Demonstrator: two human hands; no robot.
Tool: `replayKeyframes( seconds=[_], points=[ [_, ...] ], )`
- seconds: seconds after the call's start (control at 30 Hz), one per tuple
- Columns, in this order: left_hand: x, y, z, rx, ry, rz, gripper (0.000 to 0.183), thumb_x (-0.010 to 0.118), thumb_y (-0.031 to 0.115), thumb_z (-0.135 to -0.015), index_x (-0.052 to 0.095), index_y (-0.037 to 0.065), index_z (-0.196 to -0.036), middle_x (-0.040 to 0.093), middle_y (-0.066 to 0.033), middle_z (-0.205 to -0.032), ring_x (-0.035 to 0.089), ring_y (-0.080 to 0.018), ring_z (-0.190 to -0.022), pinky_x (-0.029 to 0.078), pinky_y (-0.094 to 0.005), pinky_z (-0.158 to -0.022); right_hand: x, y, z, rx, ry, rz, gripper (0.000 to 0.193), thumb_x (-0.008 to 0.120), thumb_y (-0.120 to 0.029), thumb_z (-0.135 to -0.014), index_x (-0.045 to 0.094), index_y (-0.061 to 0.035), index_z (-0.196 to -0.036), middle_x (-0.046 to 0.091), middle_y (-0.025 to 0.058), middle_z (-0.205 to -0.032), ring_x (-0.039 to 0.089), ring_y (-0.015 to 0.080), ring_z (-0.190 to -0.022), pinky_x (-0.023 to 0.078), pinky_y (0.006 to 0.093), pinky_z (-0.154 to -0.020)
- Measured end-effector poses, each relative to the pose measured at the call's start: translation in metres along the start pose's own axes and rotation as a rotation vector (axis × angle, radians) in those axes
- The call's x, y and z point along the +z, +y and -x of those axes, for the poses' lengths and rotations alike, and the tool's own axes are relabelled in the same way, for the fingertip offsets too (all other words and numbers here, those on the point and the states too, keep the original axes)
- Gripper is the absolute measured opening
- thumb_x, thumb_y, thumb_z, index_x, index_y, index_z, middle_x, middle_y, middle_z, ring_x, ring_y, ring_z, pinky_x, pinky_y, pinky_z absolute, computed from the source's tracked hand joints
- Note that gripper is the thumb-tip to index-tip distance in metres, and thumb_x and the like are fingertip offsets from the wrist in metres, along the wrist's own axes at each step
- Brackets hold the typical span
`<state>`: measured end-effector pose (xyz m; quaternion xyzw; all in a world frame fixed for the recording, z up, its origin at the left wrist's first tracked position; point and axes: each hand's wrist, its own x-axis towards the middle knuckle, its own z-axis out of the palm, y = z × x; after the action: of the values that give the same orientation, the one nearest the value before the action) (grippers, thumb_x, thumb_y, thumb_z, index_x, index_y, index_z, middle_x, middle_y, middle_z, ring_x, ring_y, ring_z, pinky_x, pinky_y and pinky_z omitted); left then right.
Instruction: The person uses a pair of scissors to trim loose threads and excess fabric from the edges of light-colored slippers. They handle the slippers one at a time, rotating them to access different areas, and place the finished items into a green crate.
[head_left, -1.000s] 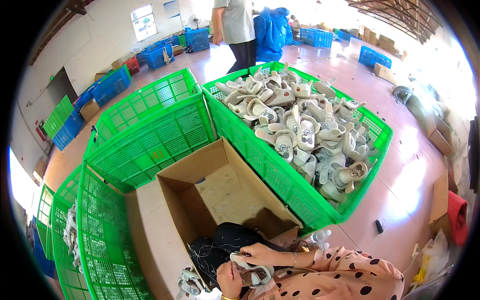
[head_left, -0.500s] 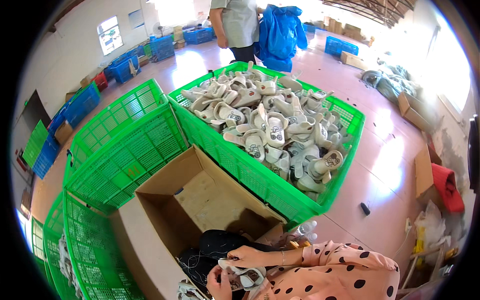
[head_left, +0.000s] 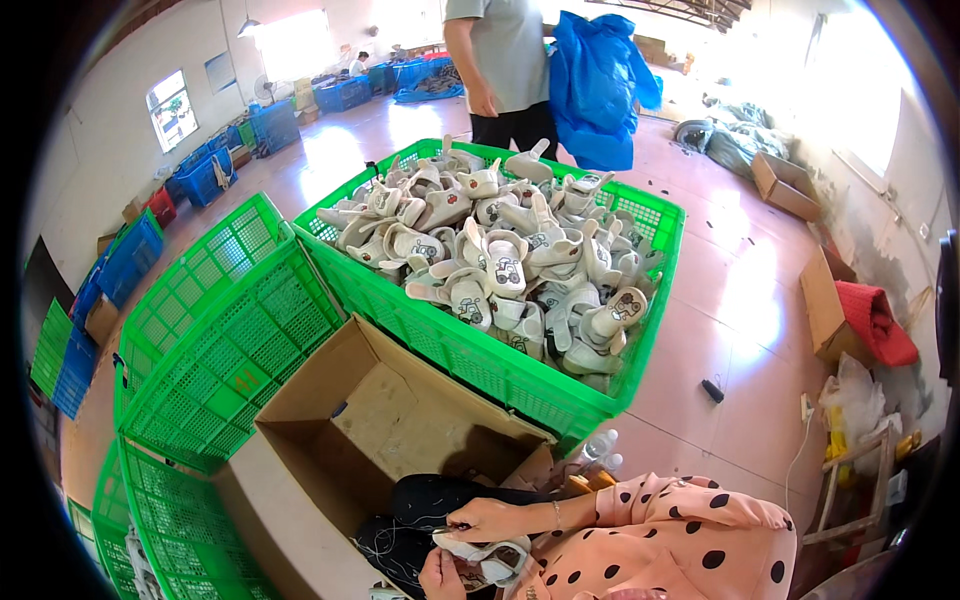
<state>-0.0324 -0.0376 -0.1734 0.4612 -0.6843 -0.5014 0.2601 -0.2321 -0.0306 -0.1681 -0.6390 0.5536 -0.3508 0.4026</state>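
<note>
Shoe (head_left: 508, 562): in the lap, held between both hands. Clock is centred on the hands, 12 straight ahead. From the right hand (head_left: 487, 520) it lies at about 6; from the left hand (head_left: 440, 577), at about 3. Long axis runs roughly 10 to 4, a pale end toward 10. Both hands are at that end; the left is in plain contact, so I judge it the nearer. Left grip: thumb and fingers pinching the pale end. Right grip: fingers curled, apparently pressed together on a small dark tool (head_left: 460, 527) just beside the same end; kind too small to tell. Counts: hands, 2; shoe held, 1, possibly a pair, overlap unclear. Carton (head_left: 395, 410), 1, at 11. Heaped crate (head_left: 450, 345), 1, at 12, green, beside the carton; its pile of shoes is too tangled to count. Other green crates, at least 2: back crate (head_left: 290, 310) at 10, side crate (head_left: 190, 510) at 9. Bottles (head_left: 602, 445), 2, at 2, near the heaped crate's corner. Co-worker (head_left: 508, 60), 1, standing at 12 beyond the heap, just beside a blue bag (head_left: 595, 90), 1. Red cloth (head_left: 875, 320), 1, at 2, well apart.
</note>
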Motion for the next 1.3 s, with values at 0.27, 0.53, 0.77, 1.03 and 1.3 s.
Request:
replayKeyframes(
  seconds=[0.27, 0.53, 0.77, 1.03, 1.3],
  points=[
    [0.005, 0.034, 0.007, -0.22, 0.002, 0.216, 0.028, 0.051, 0.022, -0.099, 0.059, -0.005, -0.096, 0.065, -0.0123, -0.074, 0.06, -0.0206, -0.064, 0.047, -0.036, -0.059, 0.003, 0.007, 0.004, -0.069, -0.037, 0.033, 0.026, 0.06, -0.029, -0.091, 0.063, -0.0033, -0.095, 0.063, 0.0195, -0.075, 0.062, 0.0367, -0.068, 0.047, 0.0424, -0.058],
    [0.0, 0.042, 0.005, -0.136, -0.01, -0.017, 0.027, 0.05, 0.021, -0.101, 0.061, -0.003, -0.103, 0.066, -0.011, -0.086, 0.06, -0.0154, -0.076, 0.05, -0.032, -0.069, 0.009, 0.014, 0.002, -0.152, 0.002, 0.08, 0.023, 0.061, -0.026, -0.091, 0.058, -0.0036, -0.092, 0.057, 0.0206, -0.07, 0.058, 0.0403, -0.067, 0.045, 0.0466, -0.057],
    [0.006, 0.007, 0.004, -0.196, 0.061, 0.456, 0.031, 0.053, 0.023, -0.101, 0.057, -0.003, -0.117, 0.063, -0.009, -0.1, 0.057, -0.0151, -0.086, 0.049, -0.0307, -0.074, 0.002, 0.003, 0.0, -0.121, 0.027, -0.003, 0.022, 0.061, -0.025, -0.089, 0.058, -0.0032, -0.089, 0.058, 0.0207, -0.07, 0.059, 0.0403, -0.067, 0.045, 0.0469, -0.056],
    [0.008, 0.048, 0.005, -0.19, 0.077, 0.217, 0.02, 0.055, 0.017, -0.098, 0.06, -0.003, -0.097, 0.064, -0.0055, -0.08, 0.055, -0.0113, -0.069, 0.047, -0.0287, -0.062, 0.006, 0.005, -0.005, -0.107, 0.014, 0.072, 0.021, 0.062, -0.023, -0.084, 0.056, -0.0028, -0.08, 0.057, 0.0196, -0.067, 0.059, 0.0399, -0.064, 0.043, 0.0474, -0.054],
    [0.01, 0.035, 0.005, -0.234, 0.028, 0.317, 0.02, 0.048, 0.015, -0.101, 0.056, 0.0, -0.089, 0.057, -0.0017, -0.074, 0.049, -0.0085, -0.066, 0.042, -0.0259, -0.057, 0.0, 0.01, 0.002, -0.098, -0.006, 0.039, 0.02, 0.065, -0.023, -0.084, 0.057, -0.0042, -0.088, 0.058, 0.0197, -0.068, 0.06, 0.0402, -0.066, 0.044, 0.0482, -0.054]
  ],
)
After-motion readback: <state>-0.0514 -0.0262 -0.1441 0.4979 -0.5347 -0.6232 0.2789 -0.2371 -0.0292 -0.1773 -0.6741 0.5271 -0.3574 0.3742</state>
